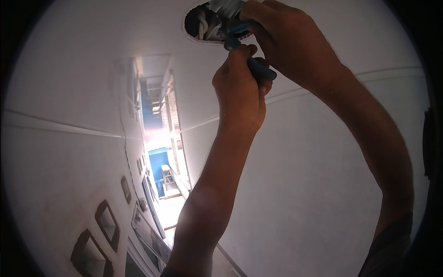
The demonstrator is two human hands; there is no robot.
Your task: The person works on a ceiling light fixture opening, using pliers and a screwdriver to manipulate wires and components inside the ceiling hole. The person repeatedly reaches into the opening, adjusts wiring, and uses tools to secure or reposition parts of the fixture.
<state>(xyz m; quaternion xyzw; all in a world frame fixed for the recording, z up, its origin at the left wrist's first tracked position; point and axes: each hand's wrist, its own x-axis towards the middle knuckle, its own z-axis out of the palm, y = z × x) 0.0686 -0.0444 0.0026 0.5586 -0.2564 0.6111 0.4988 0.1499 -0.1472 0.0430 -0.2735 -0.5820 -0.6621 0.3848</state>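
Observation:
Overhead, a round hole (pixel 185 31) is cut in the white ceiling, and a twisted white cable (pixel 202 25) shows inside its left part. My left hand (pixel 239 87) is closed around blue-handled pliers (pixel 261 69), just below the hole's rim. The jaws of the pliers are too dark to make out. My right hand (pixel 293 41) reaches across the rim from the right. Its fingers are bent and pinched beside another blue part near the pliers; what they grip is hidden. Greyish, shiny material (pixel 226 7) lies in the hole behind the fingers.
A plain white wall (pixel 314 184) stands to the right. On the left wall are several square recesses (pixel 107 224) with rough edges. A pale framed panel (pixel 150 231) leans near the lower left. Beyond a bright opening stands a wooden stepladder (pixel 167 174) by a blue wall (pixel 158 159).

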